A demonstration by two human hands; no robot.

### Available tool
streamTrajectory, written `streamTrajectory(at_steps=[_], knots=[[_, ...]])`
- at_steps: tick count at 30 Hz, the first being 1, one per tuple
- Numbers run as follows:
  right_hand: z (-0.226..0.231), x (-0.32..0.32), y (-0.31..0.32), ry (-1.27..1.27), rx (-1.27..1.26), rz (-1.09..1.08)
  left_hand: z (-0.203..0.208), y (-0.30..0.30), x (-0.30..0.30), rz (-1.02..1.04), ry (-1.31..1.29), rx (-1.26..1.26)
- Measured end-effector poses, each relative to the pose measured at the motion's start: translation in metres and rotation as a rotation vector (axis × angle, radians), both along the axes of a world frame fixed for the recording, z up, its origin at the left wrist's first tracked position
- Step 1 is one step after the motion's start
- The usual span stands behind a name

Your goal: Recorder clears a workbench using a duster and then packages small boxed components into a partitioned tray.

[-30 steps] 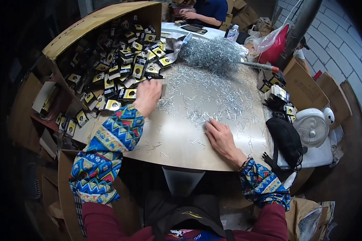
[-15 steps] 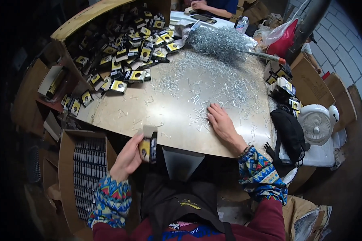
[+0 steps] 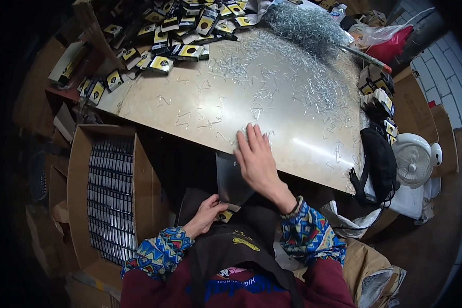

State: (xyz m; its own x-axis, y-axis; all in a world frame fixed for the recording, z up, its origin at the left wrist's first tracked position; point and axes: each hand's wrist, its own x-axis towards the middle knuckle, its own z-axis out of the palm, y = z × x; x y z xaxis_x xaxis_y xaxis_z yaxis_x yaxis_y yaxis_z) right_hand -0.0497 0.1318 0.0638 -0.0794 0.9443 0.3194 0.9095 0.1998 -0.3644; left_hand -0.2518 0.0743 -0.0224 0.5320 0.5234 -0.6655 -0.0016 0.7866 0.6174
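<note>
- We see the left hand low by the lap, its fingers closed on a small box at the foot of the grey chute. Only a yellow patch of the box shows, so we cannot tell how full it is.
- We take it that the box is held there because the chute slopes down from the table edge, putting its lower end right above the lap.
- The right hand is open, palm down, fingers a little spread and empty of any grip. Its fingertips lie on the table, beside a few bent wires, just above the chute's top; we judge that flat fingers suit sweeping loose pieces better than pinching them.
- More bent wires lie thinly over the tabletop, thicker toward the far side, where a tangled heap rises; that probably leaves the near edge workable.
- A pile of boxes spreads over the far left corner, we suppose to suit the left hand's reach.
- Down on the left, an open carton holds neat rows of packs, upright and tight, likely to save room.
- The fan and black bag sit off to the right, apart from the wires.
</note>
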Motion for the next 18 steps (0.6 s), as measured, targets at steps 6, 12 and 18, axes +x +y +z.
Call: streamTrajectory(at_steps=[6, 12, 18], knots=[[0.028, -0.013, -0.044, 0.090, -0.213, 0.146, -0.002, -0.009, -0.001, 0.170, -0.066, -0.054], [0.047, -0.004, -0.053, 0.478, -0.235, 0.134, -0.021, -0.016, -0.010, 0.097, -0.025, 0.062], [-0.022, -0.032, -0.068, 0.166, -0.124, 0.134, -0.007, -0.026, -0.006, -0.217, 0.308, 0.561]])
